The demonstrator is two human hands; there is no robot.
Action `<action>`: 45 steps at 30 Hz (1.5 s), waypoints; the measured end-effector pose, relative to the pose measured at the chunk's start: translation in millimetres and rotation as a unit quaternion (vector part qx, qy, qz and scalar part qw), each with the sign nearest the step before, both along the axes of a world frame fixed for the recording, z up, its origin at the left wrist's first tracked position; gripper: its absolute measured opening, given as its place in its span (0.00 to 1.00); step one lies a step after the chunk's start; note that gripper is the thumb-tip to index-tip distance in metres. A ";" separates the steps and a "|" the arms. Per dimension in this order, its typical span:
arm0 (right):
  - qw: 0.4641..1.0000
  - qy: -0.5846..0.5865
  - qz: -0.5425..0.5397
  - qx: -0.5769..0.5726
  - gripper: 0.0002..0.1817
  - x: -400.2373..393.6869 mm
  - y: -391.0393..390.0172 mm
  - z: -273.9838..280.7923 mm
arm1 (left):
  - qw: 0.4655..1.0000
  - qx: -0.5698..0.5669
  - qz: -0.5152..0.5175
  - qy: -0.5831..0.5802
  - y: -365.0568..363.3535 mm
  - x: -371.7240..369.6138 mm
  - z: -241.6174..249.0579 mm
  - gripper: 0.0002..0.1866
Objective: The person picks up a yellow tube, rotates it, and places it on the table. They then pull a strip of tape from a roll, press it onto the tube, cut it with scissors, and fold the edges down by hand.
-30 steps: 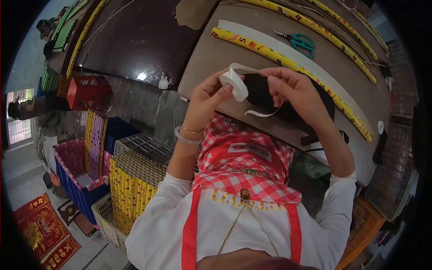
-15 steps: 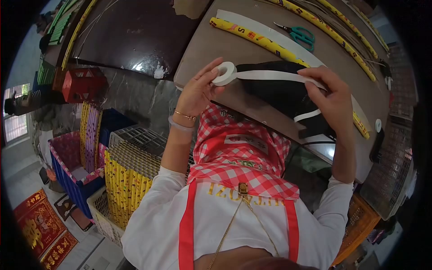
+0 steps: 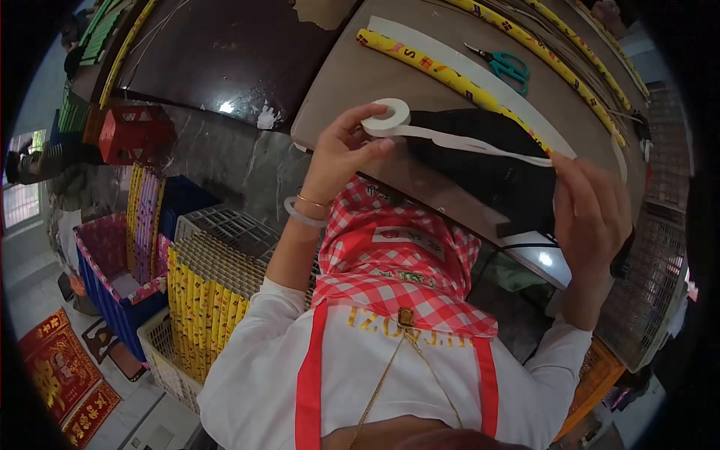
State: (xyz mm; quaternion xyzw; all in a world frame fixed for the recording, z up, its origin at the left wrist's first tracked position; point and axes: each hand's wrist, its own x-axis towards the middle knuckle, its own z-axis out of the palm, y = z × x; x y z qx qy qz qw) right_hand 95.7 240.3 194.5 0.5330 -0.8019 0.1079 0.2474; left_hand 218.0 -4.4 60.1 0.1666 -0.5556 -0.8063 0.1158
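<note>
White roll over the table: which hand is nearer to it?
Left. The left hand holds the roll in its fingers; the right hand is off to the right, pinching the strip that runs from it.

We see a moderately dim room with daylight from the window [image 3: 24, 196] at far left, white glare on the dark tabletop [image 3: 217, 71] and by the near edge of the surface [image 3: 322, 97], soft blur on the right hand [image 3: 592, 210], and fisheye bending toward black corners.
</note>
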 end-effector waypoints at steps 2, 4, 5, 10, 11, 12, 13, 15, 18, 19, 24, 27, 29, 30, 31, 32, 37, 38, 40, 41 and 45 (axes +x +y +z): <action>1.000 -0.011 -0.023 -0.010 0.13 -7.0 0.6 2.6 | 0.996 -0.081 -0.011 -0.019 0.6 -0.1 -2.5 0.19; 0.993 -0.083 -0.054 -0.059 0.11 -14.7 2.1 3.3 | 0.962 -0.264 0.047 -0.055 1.1 -2.6 -7.4 0.17; 0.994 -0.081 -0.054 -0.057 0.11 -18.3 3.7 3.6 | 0.963 -0.261 0.047 -0.053 1.3 -2.3 -4.6 0.17; 0.997 -0.032 -0.041 -0.054 0.11 -31.3 16.5 2.1 | 0.873 -0.478 0.091 -0.012 2.6 -6.5 0.9 0.14; 0.997 -0.031 -0.041 -0.053 0.11 -34.2 21.4 3.0 | 0.874 -0.478 0.092 -0.013 0.2 -7.3 -0.7 0.14; 0.998 0.020 -0.053 -0.039 0.11 -37.0 28.2 4.6 | 0.855 -0.506 0.108 0.029 -3.4 -7.7 -2.1 0.14; 0.995 0.072 -0.066 -0.025 0.11 -39.4 35.6 6.6 | 0.834 -0.532 0.124 0.071 -5.0 -7.8 -2.6 0.14; 0.992 0.110 -0.059 -0.008 0.10 -42.8 49.4 9.6 | 0.843 -0.510 0.146 0.084 -2.9 -5.0 -1.4 0.13; 0.985 0.162 -0.055 -0.005 0.10 -44.5 66.6 7.3 | 0.823 -0.519 0.206 0.109 -3.5 -2.0 -5.3 0.14; 0.983 0.175 -0.059 -0.018 0.10 -44.4 71.5 4.4 | 0.792 -0.548 0.241 0.122 -3.9 -0.7 -7.6 0.14; 0.981 0.177 -0.068 -0.036 0.10 -39.5 89.8 -7.2 | 0.733 -0.587 0.301 0.169 -9.6 -2.3 -15.5 0.15; 0.976 0.187 -0.081 -0.078 0.09 -41.6 102.7 -10.8 | 0.753 -0.569 0.302 0.131 -9.1 -3.5 -18.0 0.14; 0.972 0.198 -0.085 -0.092 0.08 -44.0 111.8 -13.8 | 0.779 -0.540 0.300 0.107 -8.5 -4.7 -20.0 0.15; 0.968 0.210 -0.093 -0.105 0.08 -44.4 115.2 -15.4 | 0.789 -0.529 0.300 0.089 -8.5 -5.5 -22.0 0.14; 0.968 0.210 -0.092 -0.104 0.08 -44.1 116.8 -16.9 | 0.798 -0.517 0.301 0.073 -8.9 -6.6 -24.1 0.14; 0.963 0.213 -0.114 -0.122 0.08 -43.3 118.1 -18.5 | 0.799 -0.516 0.301 0.073 -10.5 -7.9 -27.0 0.14; 0.958 0.211 -0.124 -0.147 0.11 -46.3 130.6 -22.8 | 0.789 -0.522 0.313 0.079 -14.1 -8.6 -29.9 0.12; 0.960 0.218 -0.139 -0.106 0.10 -44.9 129.1 -21.5 | 0.790 -0.521 0.312 0.080 -13.8 -8.9 -28.3 0.12; 0.960 0.224 -0.155 -0.062 0.10 -42.1 128.2 -24.4 | 0.885 -0.412 0.211 0.051 -13.4 -9.3 -24.5 0.10; 0.969 0.086 -0.195 -0.122 0.08 -41.4 128.1 -32.3 | 0.885 -0.411 0.210 0.052 -13.7 -9.1 -25.2 0.10; 0.940 -0.123 -0.271 -0.167 0.05 -42.0 121.1 -41.9 | 0.991 -0.136 0.012 0.012 -11.9 -7.0 -27.2 0.09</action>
